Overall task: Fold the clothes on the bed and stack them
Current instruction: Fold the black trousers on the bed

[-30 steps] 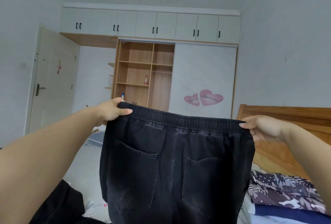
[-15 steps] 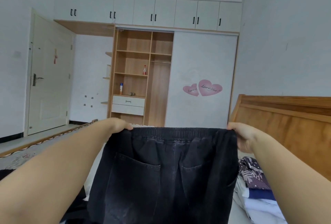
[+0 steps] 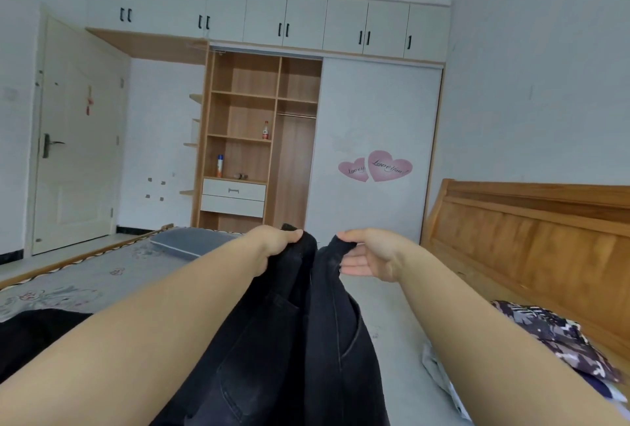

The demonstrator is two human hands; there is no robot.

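Grey bedding covers the bed (image 3: 392, 306) that fills the lower half of the frame. Black jeans (image 3: 296, 333) hang over it at lower centre, doubled lengthwise, in my grip. My left hand (image 3: 278, 245) clutches one waistband corner; my right hand (image 3: 366, 253), just beside it at centre, pinches the other corner under the thumb, fingers out. A patterned garment (image 3: 559, 340) lies at lower right.

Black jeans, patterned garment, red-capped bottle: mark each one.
black jeans (image 3: 327, 340), head view, right back-pocket panel.
patterned garment (image 3: 552, 333), head view, top fold.
red-capped bottle (image 3: 265, 130), head view, body.
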